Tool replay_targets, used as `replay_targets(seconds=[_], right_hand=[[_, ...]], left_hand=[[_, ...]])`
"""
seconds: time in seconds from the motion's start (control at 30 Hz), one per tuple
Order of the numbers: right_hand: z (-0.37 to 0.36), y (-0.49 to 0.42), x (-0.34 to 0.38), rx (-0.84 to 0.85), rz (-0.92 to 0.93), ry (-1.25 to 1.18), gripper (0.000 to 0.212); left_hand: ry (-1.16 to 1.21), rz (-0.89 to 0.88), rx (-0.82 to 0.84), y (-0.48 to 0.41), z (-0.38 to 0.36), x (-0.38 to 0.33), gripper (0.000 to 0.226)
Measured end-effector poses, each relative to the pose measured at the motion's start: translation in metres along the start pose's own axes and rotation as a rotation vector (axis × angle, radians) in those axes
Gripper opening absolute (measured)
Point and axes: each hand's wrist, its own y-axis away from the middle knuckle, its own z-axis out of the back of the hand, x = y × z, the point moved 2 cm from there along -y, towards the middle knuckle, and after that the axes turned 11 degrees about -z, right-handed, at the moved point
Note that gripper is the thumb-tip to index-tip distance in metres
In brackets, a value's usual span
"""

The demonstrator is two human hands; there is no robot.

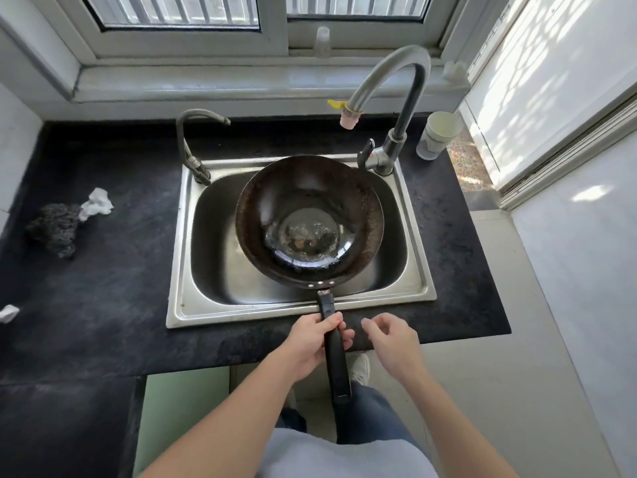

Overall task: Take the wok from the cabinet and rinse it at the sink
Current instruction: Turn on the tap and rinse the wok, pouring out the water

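A dark, round wok [309, 224] sits over the steel sink [206, 270], its bowl facing up with a little residue and wetness at the bottom. Its long black handle [336, 360] points toward me across the sink's front rim. My left hand [312, 343] is closed around the handle near its middle. My right hand [393, 343] hovers just right of the handle, fingers loosely curled and apart, holding nothing. The tall curved faucet [393, 84] arches above the wok's far right edge; no water is running.
A smaller second tap [193, 146] stands at the sink's back left corner. On the dark counter [103, 288] to the left lie a steel scourer [55, 229] and a crumpled tissue [96, 203]. Stacked paper cups [436, 136] stand beside the faucet at the right.
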Motion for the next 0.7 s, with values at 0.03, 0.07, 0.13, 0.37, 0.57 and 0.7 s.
replay_targets(seconds=[0.03, 0.07, 0.13, 0.37, 0.57, 0.7], right_hand=[[0.01, -0.006, 0.007, -0.025, 0.031, 0.023, 0.021], [0.018, -0.015, 0.015, -0.04, 0.067, 0.046, 0.018], [0.031, -0.035, 0.035, -0.063, 0.167, 0.099, 0.016], [0.073, -0.096, 0.123, -0.084, 0.447, 0.19, 0.018], [0.099, -0.131, 0.193, -0.109, 0.563, 0.085, 0.037], [0.101, -0.15, 0.227, -0.08, 0.565, 0.027, 0.046]], left_hand=[[0.014, 0.001, -0.001, 0.0, 0.0, 0.001, 0.016], [0.019, 0.001, -0.003, 0.001, -0.001, 0.001, 0.016], [0.008, -0.002, -0.023, 0.0, -0.003, 0.002, 0.016], [0.04, -0.042, -0.14, 0.004, -0.011, 0.006, 0.017], [0.041, -0.105, -0.26, 0.001, -0.023, 0.017, 0.016], [0.012, -0.138, -0.34, 0.001, -0.029, 0.02, 0.015]])
